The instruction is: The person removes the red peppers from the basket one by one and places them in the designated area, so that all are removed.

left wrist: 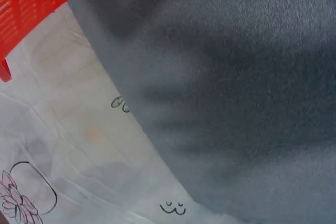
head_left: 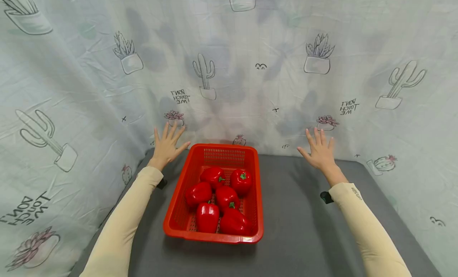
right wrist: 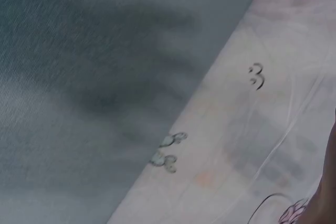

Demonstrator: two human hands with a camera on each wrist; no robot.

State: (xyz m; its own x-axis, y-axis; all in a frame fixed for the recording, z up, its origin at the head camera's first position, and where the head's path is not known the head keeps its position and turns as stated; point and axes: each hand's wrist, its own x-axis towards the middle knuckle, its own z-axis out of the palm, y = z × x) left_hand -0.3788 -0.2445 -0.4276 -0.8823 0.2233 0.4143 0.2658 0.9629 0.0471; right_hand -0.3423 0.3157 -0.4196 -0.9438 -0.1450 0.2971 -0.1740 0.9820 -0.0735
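Note:
In the head view a red plastic basket (head_left: 260, 205) stands on the grey table, left of the middle. Inside lie several glossy red bell peppers (head_left: 207, 217) with green stems. My left hand (head_left: 166, 146) is spread wide above the table's far left part, beside the basket's back left corner, and holds nothing. To the right of the basket, well apart from it, my right hand (head_left: 319, 152) is held up with fingers spread and holds nothing. The left wrist view shows a slotted part of the basket (left wrist: 37, 3) at its upper left.
Behind the table (head_left: 286, 221) and along both sides hangs a pale curtain (head_left: 243, 82) printed with cacti and lettering. Dark wrist straps (head_left: 326, 197) show at the cuffs of the cream sleeves (head_left: 365, 225). Shadows of the hands fall on the table.

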